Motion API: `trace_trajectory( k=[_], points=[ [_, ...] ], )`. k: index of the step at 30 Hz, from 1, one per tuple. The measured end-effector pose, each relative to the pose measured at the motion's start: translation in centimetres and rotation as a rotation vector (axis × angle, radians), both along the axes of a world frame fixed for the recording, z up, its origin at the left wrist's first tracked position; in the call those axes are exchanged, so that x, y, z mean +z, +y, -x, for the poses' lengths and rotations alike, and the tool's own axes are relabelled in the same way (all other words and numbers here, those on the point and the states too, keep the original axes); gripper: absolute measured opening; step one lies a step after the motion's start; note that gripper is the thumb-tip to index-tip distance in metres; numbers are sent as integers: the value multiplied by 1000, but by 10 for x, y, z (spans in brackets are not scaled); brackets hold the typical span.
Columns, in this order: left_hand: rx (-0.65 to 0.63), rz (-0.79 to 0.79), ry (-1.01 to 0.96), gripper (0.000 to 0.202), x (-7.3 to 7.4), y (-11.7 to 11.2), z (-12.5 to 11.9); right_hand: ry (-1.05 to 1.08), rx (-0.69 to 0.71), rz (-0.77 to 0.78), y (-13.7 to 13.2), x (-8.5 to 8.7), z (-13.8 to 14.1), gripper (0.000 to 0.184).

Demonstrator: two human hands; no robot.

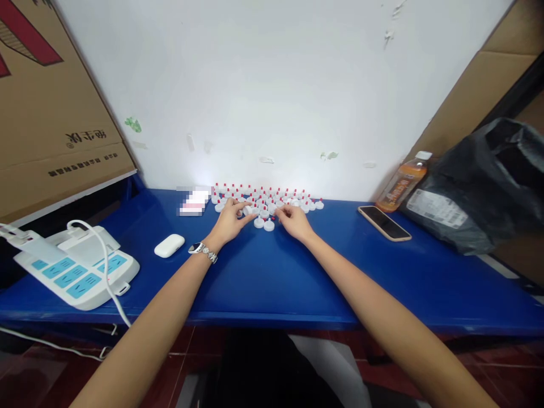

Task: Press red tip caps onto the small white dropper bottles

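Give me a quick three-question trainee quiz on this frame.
1. True or false: the phone lies to the right of the caps.
2. Which wrist wears the watch? A) left B) right C) neither
3. Short answer: what orange thing is beside the bag?

Key: 1 true; 2 A; 3 the bottle.
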State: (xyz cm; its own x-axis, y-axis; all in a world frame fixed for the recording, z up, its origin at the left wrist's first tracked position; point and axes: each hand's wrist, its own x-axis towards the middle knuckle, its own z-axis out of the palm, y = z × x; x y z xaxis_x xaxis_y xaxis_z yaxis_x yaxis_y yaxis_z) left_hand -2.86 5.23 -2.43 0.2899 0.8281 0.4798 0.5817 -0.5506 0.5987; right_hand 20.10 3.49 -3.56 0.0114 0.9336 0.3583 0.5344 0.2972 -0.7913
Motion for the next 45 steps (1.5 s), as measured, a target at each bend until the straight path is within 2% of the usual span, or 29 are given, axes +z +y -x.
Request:
trace_trajectory(
  k=[6, 11, 14, 21, 26, 29, 33, 41, 45],
  points=[
    [21, -35, 63, 45, 5, -5, -2, -3, 56, -11, -7, 1, 6, 25],
    [-2, 7, 71, 33, 4, -3, -2, 5, 61, 0, -10, 3, 4, 26],
    [15, 50, 96, 33, 3, -3, -1, 5, 48, 16, -10, 3, 2, 26],
    [-7, 100, -14, 34, -4, 3, -5, 6, 59, 12, -11, 4, 4, 24],
    [-90, 122, -83, 36, -7, 6, -4, -9, 57, 19, -13, 5, 3, 24],
    [-94, 91, -18, 29, -8, 5, -1, -13, 65, 26, -14, 5, 3, 24],
    [-24, 2, 68, 26, -8, 3, 1, -13, 76, 25, -13, 3, 3, 25],
    [-100, 146, -37, 25, -6, 1, -5, -111, -108, -73, -7, 6, -4, 21],
    [-60, 109, -33, 21, -1, -3, -4, -229, -190, 9, -2, 8, 0, 26]
  ],
)
